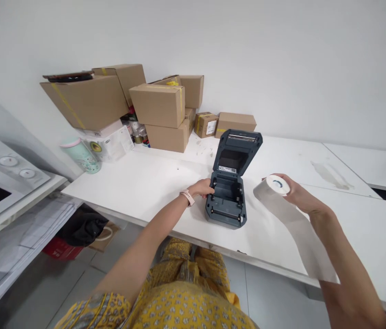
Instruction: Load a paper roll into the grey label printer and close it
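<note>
A dark grey label printer (227,194) stands on the white table with its lid (235,151) raised and its inner bay exposed. My left hand (202,188) grips the printer's left side, its fingertips reaching over the rim toward the roll holder; some fingers are hidden. To the right of the printer, my right hand (293,194) holds a roll of white labels (271,185) above the table, apart from the printer. From the roll a long loose strip (298,233) hangs toward the table's front edge and partly passes behind my right forearm.
Cardboard boxes (158,107) are stacked at the back left, with smaller boxes (235,122) along the wall. A mint-green tumbler (81,155) stands at the table's left end beside a white box (110,142). A microwave (4,178) sits at far left. The white table (165,183) has its front edge near my body.
</note>
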The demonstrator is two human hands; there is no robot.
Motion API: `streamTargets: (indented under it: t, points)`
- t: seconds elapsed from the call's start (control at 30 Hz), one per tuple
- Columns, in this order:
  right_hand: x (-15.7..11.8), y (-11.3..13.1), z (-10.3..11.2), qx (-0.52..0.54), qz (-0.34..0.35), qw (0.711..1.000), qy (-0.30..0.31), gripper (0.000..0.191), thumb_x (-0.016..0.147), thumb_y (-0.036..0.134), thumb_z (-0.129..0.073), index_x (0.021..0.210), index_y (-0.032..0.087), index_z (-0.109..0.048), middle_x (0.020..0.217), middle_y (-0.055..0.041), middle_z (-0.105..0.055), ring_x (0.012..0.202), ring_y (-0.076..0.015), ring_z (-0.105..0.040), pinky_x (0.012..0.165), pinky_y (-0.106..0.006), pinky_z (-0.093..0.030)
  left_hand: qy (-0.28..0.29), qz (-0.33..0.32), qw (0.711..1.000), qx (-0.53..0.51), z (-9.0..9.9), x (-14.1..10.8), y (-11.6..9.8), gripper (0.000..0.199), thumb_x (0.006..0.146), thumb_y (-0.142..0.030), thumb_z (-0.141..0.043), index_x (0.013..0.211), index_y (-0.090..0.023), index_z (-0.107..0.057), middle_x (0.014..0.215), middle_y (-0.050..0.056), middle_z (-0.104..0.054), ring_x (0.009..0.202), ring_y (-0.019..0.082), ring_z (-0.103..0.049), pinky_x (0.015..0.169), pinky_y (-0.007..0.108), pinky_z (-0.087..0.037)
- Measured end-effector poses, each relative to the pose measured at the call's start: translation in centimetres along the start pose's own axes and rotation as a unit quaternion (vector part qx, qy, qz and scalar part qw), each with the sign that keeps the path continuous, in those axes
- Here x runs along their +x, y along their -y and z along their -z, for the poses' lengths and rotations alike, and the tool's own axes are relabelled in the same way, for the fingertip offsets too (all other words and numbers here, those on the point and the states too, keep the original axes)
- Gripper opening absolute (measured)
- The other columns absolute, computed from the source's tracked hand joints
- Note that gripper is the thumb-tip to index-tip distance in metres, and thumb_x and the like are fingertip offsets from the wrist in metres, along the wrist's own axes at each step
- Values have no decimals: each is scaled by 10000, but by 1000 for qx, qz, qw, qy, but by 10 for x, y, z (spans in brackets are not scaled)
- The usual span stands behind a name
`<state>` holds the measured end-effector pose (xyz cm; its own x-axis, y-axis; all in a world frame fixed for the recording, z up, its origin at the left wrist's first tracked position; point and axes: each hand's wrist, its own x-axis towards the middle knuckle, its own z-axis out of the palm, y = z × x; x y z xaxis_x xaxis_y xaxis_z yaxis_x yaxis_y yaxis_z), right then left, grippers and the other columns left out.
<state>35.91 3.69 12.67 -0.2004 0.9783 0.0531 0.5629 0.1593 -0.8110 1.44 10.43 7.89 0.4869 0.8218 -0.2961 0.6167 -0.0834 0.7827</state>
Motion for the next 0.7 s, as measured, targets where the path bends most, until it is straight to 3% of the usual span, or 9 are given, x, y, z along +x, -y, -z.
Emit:
streamTargets:
  t: [0.17,0.33,0.43,0.53,0.63,0.7]
  points:
    - [29,-39,-27,-120,-13,993,19,660,613,285,-638,1254,198,-507,1220,-118,-643,1071,-302,-623,881,-398,-518,6,-2,1000,11,-1,4,3,187,660,-193,-649,835,-138,-612,557,3,-590,463,152,-555,473,244,-452]
    - [37,-52,-47,-183,-41,982,20,672,584,289,-665,1236,210,-524,1169,-115,-673,1066,-324,-623,960,-496,-462,7,1,1000,11,0,3,3,186,675,-190,-652,848,-143,-604,537,-1,-569,457,151,-542,477,249,-448]
    - [28,-55,-31,-159,-35,986,21,620,595,324,-722,1197,239,-603,1235,-127,-663,1146,-362,-593,1023,-545,-389,10,-5,1000,7,0,2,2,190,684,-181,-639,866,-147,-599,532,-12,-547,444,143,-523,464,247,-429]
    - [15,-64,2,-56,-52,997,-31,490,705,399,-694,1176,267,-671,1299,-154,-636,1166,-354,-597,937,-471,-440,8,-11,1000,-4,0,1,2,205,690,-173,-629,891,-149,-596,534,-22,-530,430,130,-498,457,244,-413]
    - [5,-79,29,-22,-83,989,-125,315,770,395,-589,984,233,-752,1062,-176,-728,918,-299,-695,772,-427,-476,10,-8,1000,-2,0,1,2,217,691,-174,-629,904,-143,-599,540,-18,-540,429,129,-493,460,248,-414]
    - [2,-87,35,-45,-95,988,-117,225,702,352,-608,790,218,-765,836,-150,-748,699,-262,-694,670,-412,-478,11,-8,1000,-2,0,1,2,221,686,-173,-631,904,-143,-601,551,-13,-549,446,133,-504,466,249,-417]
